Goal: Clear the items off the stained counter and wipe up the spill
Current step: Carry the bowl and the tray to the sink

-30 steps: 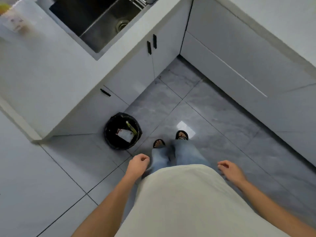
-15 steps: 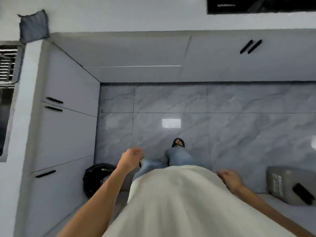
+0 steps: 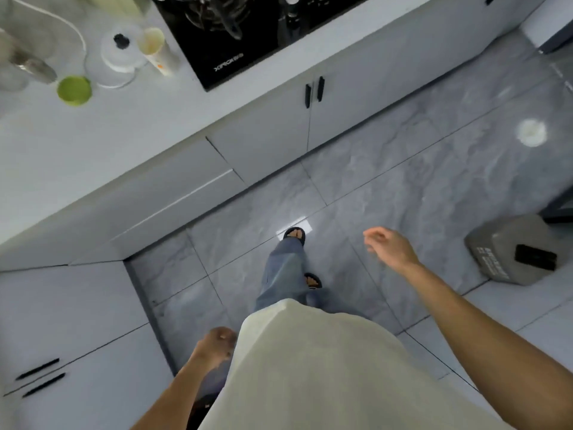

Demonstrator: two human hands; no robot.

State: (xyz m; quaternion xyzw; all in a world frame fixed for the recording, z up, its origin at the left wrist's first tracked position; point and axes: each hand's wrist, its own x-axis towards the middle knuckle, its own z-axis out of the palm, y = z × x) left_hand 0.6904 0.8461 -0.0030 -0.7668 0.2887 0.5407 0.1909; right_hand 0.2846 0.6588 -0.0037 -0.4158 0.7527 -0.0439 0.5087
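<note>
Person stands on grey tiled floor (image 3: 403, 169), both hands empty. Left hand (image 3: 217, 344) hangs at 7 o'clock by the shirt hem, fingers curled loosely together. Right hand (image 3: 389, 243) lifted at 3 o'clock, fingers relaxed and apart. Worktop (image 3: 102, 131) lies at 10 to 11 o'clock, well apart from both hands; on it a green cup (image 3: 74, 90), a white appliance (image 3: 119, 54), a tall cup (image 3: 156, 49), beside a black hob (image 3: 248, 32). Spill not discernible.
</note>
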